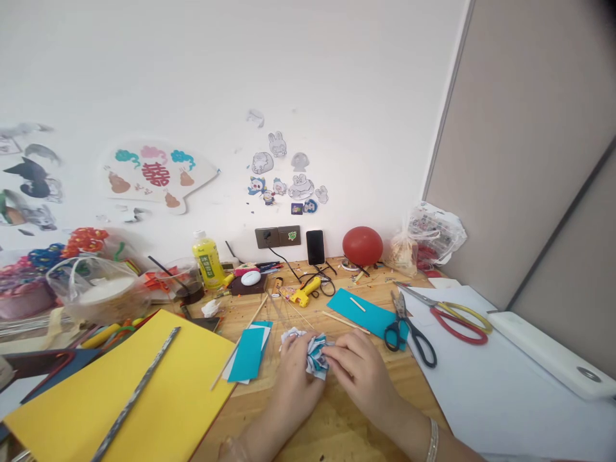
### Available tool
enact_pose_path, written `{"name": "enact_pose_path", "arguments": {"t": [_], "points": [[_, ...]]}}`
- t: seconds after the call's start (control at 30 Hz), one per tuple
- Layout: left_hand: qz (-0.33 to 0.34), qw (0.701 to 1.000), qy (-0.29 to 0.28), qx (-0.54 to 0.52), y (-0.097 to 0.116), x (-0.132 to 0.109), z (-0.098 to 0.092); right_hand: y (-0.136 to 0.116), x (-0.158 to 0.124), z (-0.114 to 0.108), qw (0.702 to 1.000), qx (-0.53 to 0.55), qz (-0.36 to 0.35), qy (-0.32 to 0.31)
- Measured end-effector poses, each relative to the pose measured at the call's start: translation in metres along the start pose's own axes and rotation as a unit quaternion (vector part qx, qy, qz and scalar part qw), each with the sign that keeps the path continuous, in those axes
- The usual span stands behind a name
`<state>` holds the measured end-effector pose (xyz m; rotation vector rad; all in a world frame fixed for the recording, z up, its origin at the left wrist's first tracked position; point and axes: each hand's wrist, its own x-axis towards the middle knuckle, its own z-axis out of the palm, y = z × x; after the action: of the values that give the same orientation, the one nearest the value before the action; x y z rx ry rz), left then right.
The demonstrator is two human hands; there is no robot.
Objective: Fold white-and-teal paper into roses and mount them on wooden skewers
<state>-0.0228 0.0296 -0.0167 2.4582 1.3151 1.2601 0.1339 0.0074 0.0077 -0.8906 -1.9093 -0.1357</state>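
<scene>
Left hand (297,367) grips the ruffled blue-and-white paper bundle (316,360), right hand (362,367) pinches its right edge; too hard a tug could tear its folds.

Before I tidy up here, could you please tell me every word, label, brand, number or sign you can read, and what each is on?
"囍" in red, on the white cutout on the wall.
"冰糖…", as far as I can make out, on the green label of the bottle; the rest is too blurred.
Too small to read: any marks on the dark square sticker and the printed bag.
I can read no brand or number.
</scene>
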Motion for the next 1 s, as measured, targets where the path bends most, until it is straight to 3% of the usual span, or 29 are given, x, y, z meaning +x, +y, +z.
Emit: {"name": "enact_pose_path", "arguments": {"t": [0.23, 0.77, 1.0], "points": [[-0.014, 1.0, -0.001, -0.011, -0.0012, -0.0014, -0.0013, -0.0015, 0.0, -0.0017, 0.999, -0.034, -0.038, 0.001], [-0.023, 0.999, -0.019, -0.036, 0.0029, 0.0009, -0.0048, -0.0033, 0.0024, -0.0028, 0.999, -0.015, -0.026, -0.013], [-0.071, 0.995, 0.005, -0.068, -0.0014, -0.0013, 0.0011, 0.0049, -0.0012, -0.0038, 0.998, 0.004, 0.066, 0.025]]}}
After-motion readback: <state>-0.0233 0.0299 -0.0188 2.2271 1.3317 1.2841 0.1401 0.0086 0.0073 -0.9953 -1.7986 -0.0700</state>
